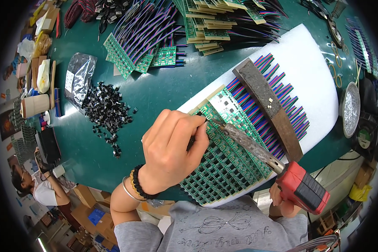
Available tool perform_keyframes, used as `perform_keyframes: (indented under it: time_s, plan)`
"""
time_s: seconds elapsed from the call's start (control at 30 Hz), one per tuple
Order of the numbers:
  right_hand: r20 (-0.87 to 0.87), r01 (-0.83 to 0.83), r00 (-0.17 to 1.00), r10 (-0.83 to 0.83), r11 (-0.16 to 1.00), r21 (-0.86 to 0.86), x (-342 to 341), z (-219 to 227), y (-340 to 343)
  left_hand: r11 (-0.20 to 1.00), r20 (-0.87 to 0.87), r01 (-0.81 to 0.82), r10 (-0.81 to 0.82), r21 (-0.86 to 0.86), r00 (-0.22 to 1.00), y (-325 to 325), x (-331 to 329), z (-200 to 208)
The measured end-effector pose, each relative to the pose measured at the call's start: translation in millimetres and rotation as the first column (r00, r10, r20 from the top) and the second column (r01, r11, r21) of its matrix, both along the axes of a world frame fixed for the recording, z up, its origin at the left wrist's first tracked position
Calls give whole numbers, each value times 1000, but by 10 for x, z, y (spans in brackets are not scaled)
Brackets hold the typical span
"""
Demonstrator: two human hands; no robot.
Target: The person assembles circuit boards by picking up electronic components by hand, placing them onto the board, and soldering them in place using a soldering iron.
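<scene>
My left hand is closed in a pinch at the upper left edge of a green circuit board panel. What its fingertips hold, if anything, is hidden. Small black components stand in rows over the panel's lower part. A red-and-black soldering iron is in my right hand, whose fingers show partly beneath the handle. The iron's dark tip lies on the board, just right of my left fingertips. Across the red, blue and black wires along the panel's right side rests a dark metal bar.
A white foam sheet lies under the panel. Left of it are a heap of black components and a clear plastic bag. Stacked wired boards fill the back. A metal dish stands right; a person sits far left.
</scene>
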State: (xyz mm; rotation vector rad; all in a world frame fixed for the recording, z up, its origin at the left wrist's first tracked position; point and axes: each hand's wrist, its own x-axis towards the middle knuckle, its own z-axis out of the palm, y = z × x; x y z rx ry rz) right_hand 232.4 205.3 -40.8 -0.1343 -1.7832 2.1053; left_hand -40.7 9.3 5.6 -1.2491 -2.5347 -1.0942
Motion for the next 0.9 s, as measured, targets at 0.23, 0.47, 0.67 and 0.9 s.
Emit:
perform_keyframes:
  time_s: [0.23,0.47,0.67,0.9]
  plan:
    - [57,-91,994,90,996,15,-145,69,34,1000,4,2,-2,0,1000,-12,10,1]
    - [309,-89,934,181,953,-289,-17,81,75,1000,24,12,-13,19,1000,11,-7,3]
    - [411,-75,894,179,964,-256,-20,196,140,1000,18,6,-6,7,1000,-4,5,-6]
    - [179,-185,956,233,950,-253,-291,225,118,1000,9,-4,4,25,1000,2,8,3]
